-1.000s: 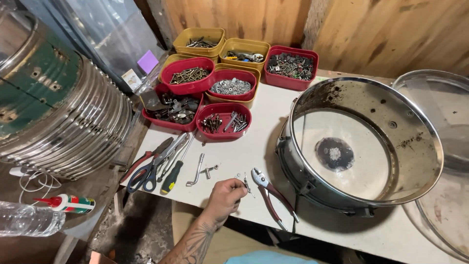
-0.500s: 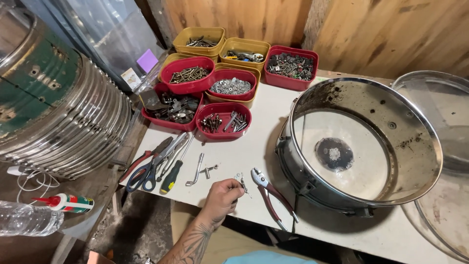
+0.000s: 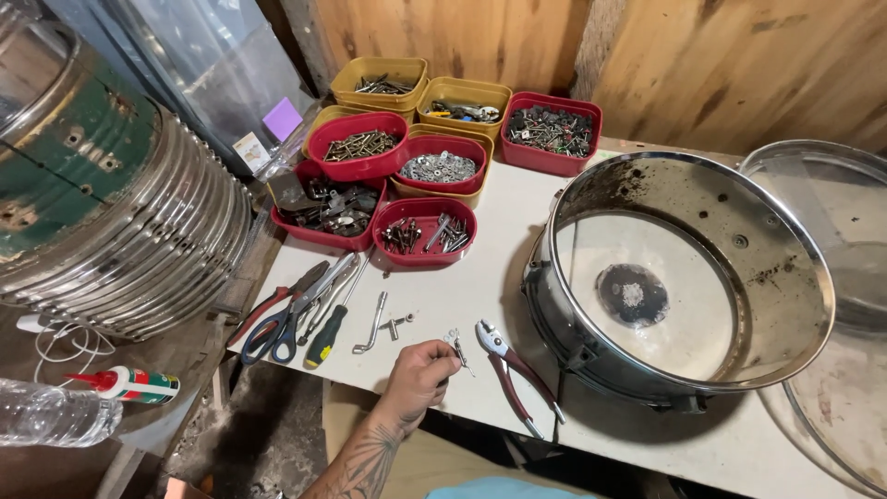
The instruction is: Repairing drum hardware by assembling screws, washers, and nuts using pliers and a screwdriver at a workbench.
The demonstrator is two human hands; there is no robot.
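My left hand [image 3: 419, 372] rests at the near edge of the white table [image 3: 480, 286], its tattooed forearm coming up from the bottom. Its fingertips pinch a small metal screw with a washer [image 3: 455, 344]. Red-handled pliers [image 3: 510, 371] lie just right of the hand. A bent metal key [image 3: 372, 323] and a small fitting [image 3: 397, 324] lie just left and beyond it. A steel drum shell [image 3: 554, 305] stands on the table to the right, open side up. My right hand is out of view.
Red and yellow trays of screws, washers and fittings [image 3: 427, 231] crowd the table's far left. Scissors, pliers and a green-handled screwdriver [image 3: 325, 336] lie at the left edge. Stacked metal hoops [image 3: 139, 249] sit to the left. A clear drumhead [image 3: 850, 277] is at right, a glue tube [image 3: 129, 383] lower left.
My left hand has edged slightly away from me, still pinching the small screw. Nothing else has moved.
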